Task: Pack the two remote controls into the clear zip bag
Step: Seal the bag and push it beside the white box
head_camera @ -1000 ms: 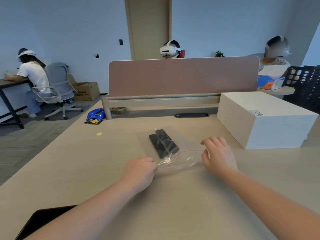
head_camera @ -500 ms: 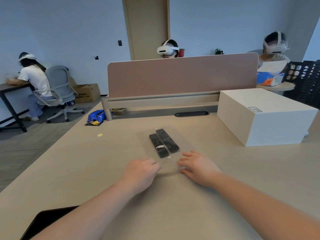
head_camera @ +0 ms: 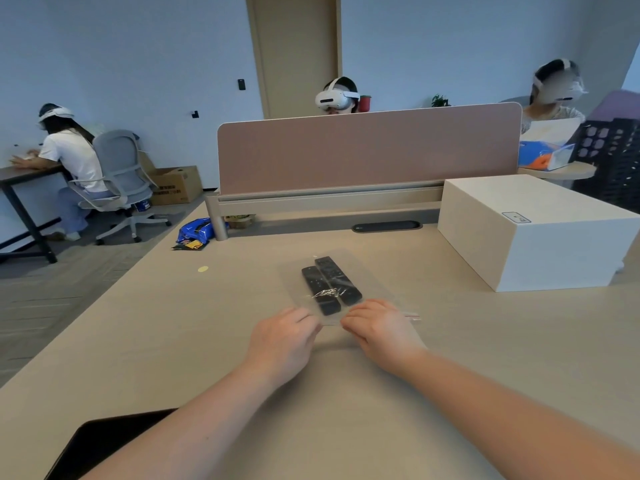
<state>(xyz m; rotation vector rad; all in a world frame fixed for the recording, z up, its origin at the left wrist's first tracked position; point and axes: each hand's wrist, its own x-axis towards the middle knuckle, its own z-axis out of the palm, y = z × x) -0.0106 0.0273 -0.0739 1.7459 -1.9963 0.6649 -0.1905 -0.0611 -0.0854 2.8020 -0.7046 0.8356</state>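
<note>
Near edge of clear zip bag covered by left hand and right hand; seal state unreadable. Fingertips curled under, grip on bag perhaps only a press. Buttons on two remote controls too small, glare across them. Dark flat object cut off by bottom edge. Label on white box illegible.

Beige table with clear zip bag, white box.
</note>
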